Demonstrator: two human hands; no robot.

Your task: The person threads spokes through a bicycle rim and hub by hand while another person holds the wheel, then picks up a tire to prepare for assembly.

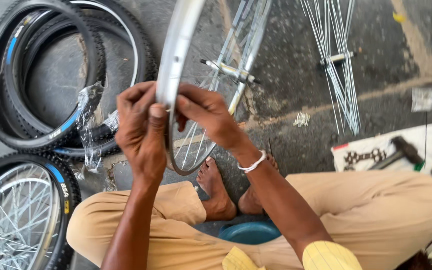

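A bare silver bicycle rim (pixel 175 55) stands upright on edge in front of me, its thin spokes running to a hub (pixel 228 71) with an axle. My left hand (pixel 138 132) grips the rim's near edge from the left, thumb pressed on the metal. My right hand (pixel 207 112) pinches the same spot from the right, fingers curled at the rim's inner side; a white bangle (pixel 252 164) circles that wrist. I sit low with bare feet (pixel 215 190) under the rim.
Two black tyres with blue stripes (pixel 51 75) lie stacked at left, plastic wrap (pixel 88 120) beside them. A complete spoked wheel (pixel 18 215) sits at bottom left. Loose spokes with a hub (pixel 338 57) lie at upper right. A hammer (pixel 398 152) rests on a white sheet.
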